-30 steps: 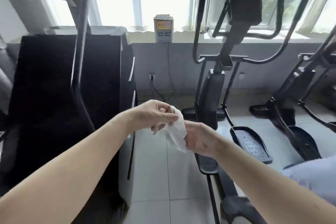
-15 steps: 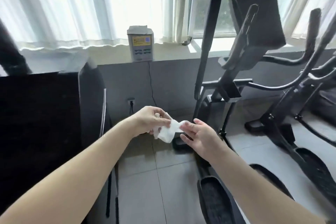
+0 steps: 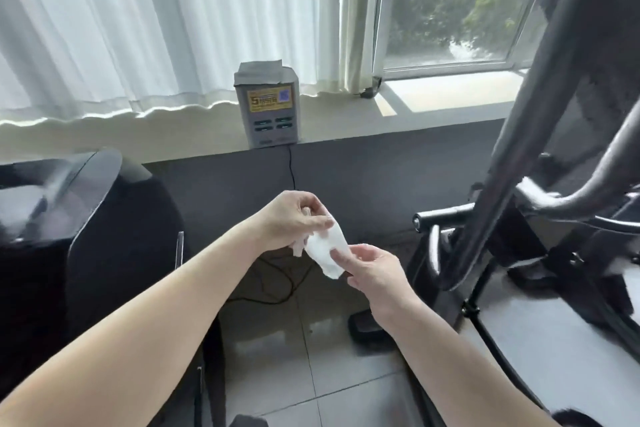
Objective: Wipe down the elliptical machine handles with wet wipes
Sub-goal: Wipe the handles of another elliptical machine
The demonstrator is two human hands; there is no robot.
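A white wet wipe [image 3: 327, 251] is bunched between both hands in the middle of the view. My left hand [image 3: 294, 220] pinches its upper edge with thumb and fingers. My right hand [image 3: 372, 270] grips its lower right side from below. The black elliptical machine [image 3: 568, 218] stands at the right, and its long swing handle [image 3: 519, 135] rises diagonally to the top right, an arm's reach from the wipe. A curved fixed handlebar [image 3: 599, 180] sits behind that handle. Neither hand touches the machine.
A grey charging box [image 3: 266, 107] with a yellow label stands on the window sill, its cable hanging down the dark wall. A black machine housing [image 3: 86, 236] fills the left. White curtains [image 3: 166, 21] cover the window. Grey floor tiles [image 3: 322, 374] lie below.
The view has moved forward and tilted up toward the sill. Both hands kept hold of the wipe and bunched it tighter; the right hand shifted under it.
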